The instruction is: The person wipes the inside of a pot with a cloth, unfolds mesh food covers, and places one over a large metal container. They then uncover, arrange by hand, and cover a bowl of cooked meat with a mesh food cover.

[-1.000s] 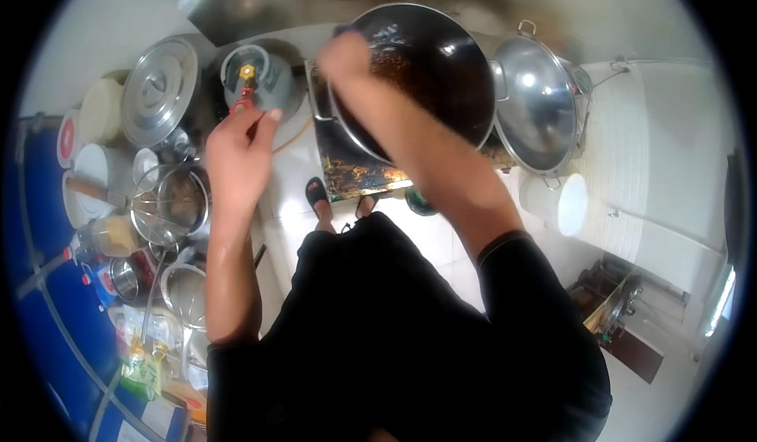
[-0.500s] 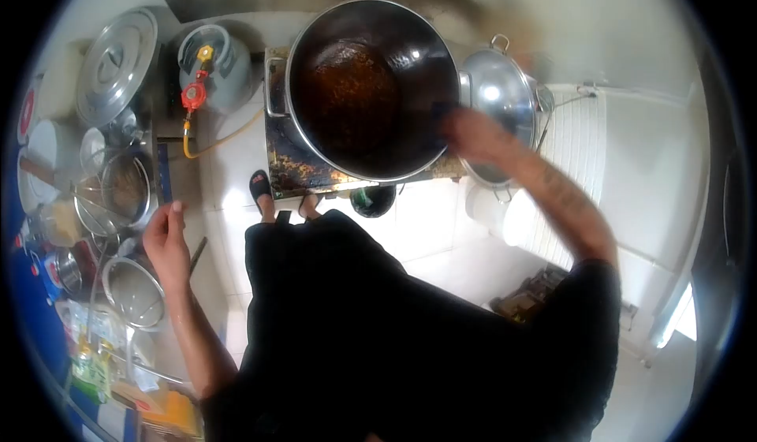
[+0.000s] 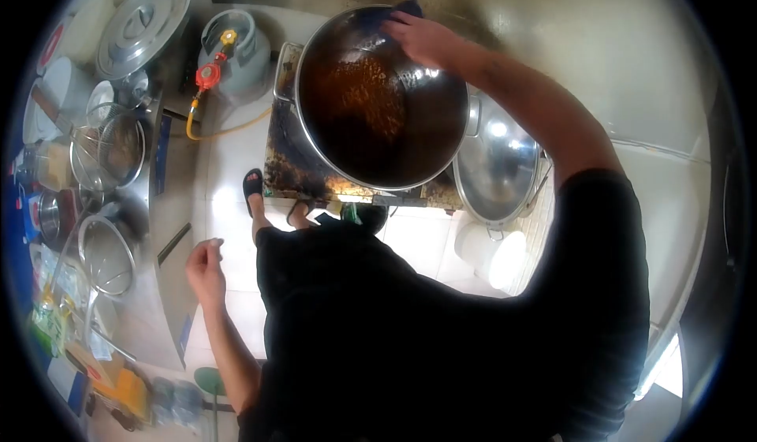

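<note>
A large deep metal wok [image 3: 430,138] with side handles sits on a stained stove [image 3: 288,154]. Brown liquid [image 3: 359,95] pools in its bottom. My right hand [image 3: 418,38] reaches over the wok's far rim, its fingers closed on a dark blue cloth [image 3: 408,5] that lies against the rim. Part of the cloth is hidden by the fingers. My left hand [image 3: 207,275] hangs in the air to the left of my body, above the floor and beside the counter. Its fingers are loosely curled together, and I see nothing in them.
A gas cylinder [image 3: 236,67] with a red regulator and yellow hose stands left of the stove. A big metal lid or pan [image 3: 497,170] leans at the right, near a white bucket [image 3: 477,249]. Strainers [image 3: 106,257] and a large pot lid [image 3: 146,28] crowd the left counter.
My right hand has moved with the cloth from the wok's right rim to its far rim. My left hand appears lower and farther right, and the whole view has shifted slightly.
</note>
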Available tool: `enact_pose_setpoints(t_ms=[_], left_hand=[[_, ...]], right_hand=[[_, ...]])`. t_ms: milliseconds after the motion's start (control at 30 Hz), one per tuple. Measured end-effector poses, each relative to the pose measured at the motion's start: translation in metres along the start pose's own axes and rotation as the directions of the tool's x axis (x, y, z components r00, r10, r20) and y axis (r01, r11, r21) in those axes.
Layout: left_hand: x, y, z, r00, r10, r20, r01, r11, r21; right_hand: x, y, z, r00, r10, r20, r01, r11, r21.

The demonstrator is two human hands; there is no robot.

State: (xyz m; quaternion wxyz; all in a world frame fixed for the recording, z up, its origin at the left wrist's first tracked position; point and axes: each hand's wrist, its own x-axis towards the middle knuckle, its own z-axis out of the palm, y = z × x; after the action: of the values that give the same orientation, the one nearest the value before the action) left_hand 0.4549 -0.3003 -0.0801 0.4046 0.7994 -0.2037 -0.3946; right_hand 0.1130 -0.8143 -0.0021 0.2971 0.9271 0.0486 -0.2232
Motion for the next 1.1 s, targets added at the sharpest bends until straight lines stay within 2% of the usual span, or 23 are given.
enact_pose_setpoints(t_ms=[33, 67, 100, 167, 233, 300, 367, 400, 467, 500, 567, 633, 700, 767, 800, 867, 900, 967, 1033, 1100], left_hand=[[-0.001, 0.0, 0.007, 0.998, 0.026, 0.062, -0.026, 1.0, -0.011], [-0.001, 0.0, 0.009, 0.991, 0.052, 0.126, -0.05, 0.999, -0.021], [0.0, -0.001, 0.01, 0.988, 0.019, 0.156, -0.021, 1.0, 0.006], [0.003, -0.008, 0.009, 0.985, 0.011, 0.175, -0.021, 0.998, 0.058], [0.007, -0.014, 0.005, 0.982, 0.024, 0.189, -0.046, 0.992, 0.115], [0.011, -0.018, 0.001, 0.984, 0.018, 0.177, -0.031, 0.997, 0.071], [0.016, -0.021, -0.003, 0.989, 0.025, 0.147, -0.03, 0.999, 0.032], [0.015, -0.02, -0.004, 0.99, 0.021, 0.143, -0.025, 0.999, 0.026], [0.016, -0.012, -0.009, 0.988, 0.031, 0.153, -0.043, 0.996, 0.079], [0.016, -0.01, -0.009, 0.989, 0.028, 0.144, -0.041, 0.995, 0.088], [0.012, -0.007, -0.015, 0.992, 0.016, 0.128, -0.027, 0.996, 0.081], [0.008, -0.014, -0.02, 0.995, 0.017, 0.102, -0.023, 0.998, 0.06], [0.0, -0.021, -0.023, 0.997, -0.03, 0.065, 0.026, 0.998, 0.053], [-0.01, -0.03, -0.026, 0.997, -0.069, 0.019, 0.068, 0.997, 0.046], [-0.015, -0.035, -0.025, 0.997, -0.078, 0.018, 0.077, 0.996, 0.044], [-0.024, -0.044, -0.024, 0.997, -0.082, 0.007, 0.082, 0.996, 0.043], [-0.029, -0.046, -0.02, 0.995, -0.095, -0.018, 0.095, 0.995, 0.039], [-0.034, -0.058, -0.018, 0.992, -0.125, -0.001, 0.125, 0.992, 0.022], [-0.04, -0.071, -0.016, 0.99, -0.143, 0.02, 0.143, 0.99, 0.003], [-0.045, -0.073, -0.015, 0.988, -0.157, 0.012, 0.157, 0.988, -0.003]], right_hand=[[-0.009, -0.007, -0.002, 1.0, -0.002, -0.004, 0.002, 1.0, 0.001], [-0.021, -0.017, -0.006, 0.959, 0.05, 0.278, -0.079, 0.992, 0.096], [-0.036, -0.03, -0.009, 0.836, 0.067, 0.544, -0.182, 0.97, 0.16], [-0.066, -0.065, -0.012, 0.753, 0.008, 0.659, -0.213, 0.949, 0.232], [-0.068, -0.091, -0.052, 0.62, -0.186, 0.762, -0.339, 0.812, 0.474], [-0.073, -0.146, -0.042, 0.721, -0.24, 0.65, -0.441, 0.566, 0.697], [-0.054, -0.153, -0.074, 0.862, -0.278, 0.424, -0.398, 0.147, 0.906], [-0.05, -0.151, -0.08, 0.861, -0.283, 0.423, -0.395, 0.153, 0.906], [-0.043, -0.148, -0.084, 0.793, -0.298, 0.532, -0.56, -0.009, 0.828], [-0.043, -0.142, -0.074, 0.809, -0.312, 0.498, -0.438, 0.245, 0.865], [-0.046, -0.125, -0.041, 0.653, -0.246, 0.716, -0.376, 0.715, 0.589], [-0.045, -0.097, 0.001, 0.656, 0.147, 0.74, -0.562, 0.749, 0.35], [-0.023, -0.054, 0.016, 0.906, 0.171, 0.387, -0.271, 0.936, 0.222], [0.006, -0.023, 0.014, 0.976, 0.045, 0.214, -0.071, 0.991, 0.112], [0.017, -0.018, 0.016, 0.976, 0.036, 0.213, -0.061, 0.991, 0.115], [0.032, -0.017, 0.019, 0.994, 0.023, 0.108, -0.043, 0.981, 0.191], [0.029, -0.02, 0.014, 0.988, 0.03, 0.154, -0.059, 0.98, 0.189], [0.009, -0.043, 0.052, 0.915, 0.092, 0.394, -0.216, 0.934, 0.284], [-0.012, -0.073, 0.055, 0.671, 0.02, 0.741, -0.489, 0.763, 0.423], [-0.007, -0.092, 0.024, 0.529, -0.355, 0.771, -0.288, 0.779, 0.557]])
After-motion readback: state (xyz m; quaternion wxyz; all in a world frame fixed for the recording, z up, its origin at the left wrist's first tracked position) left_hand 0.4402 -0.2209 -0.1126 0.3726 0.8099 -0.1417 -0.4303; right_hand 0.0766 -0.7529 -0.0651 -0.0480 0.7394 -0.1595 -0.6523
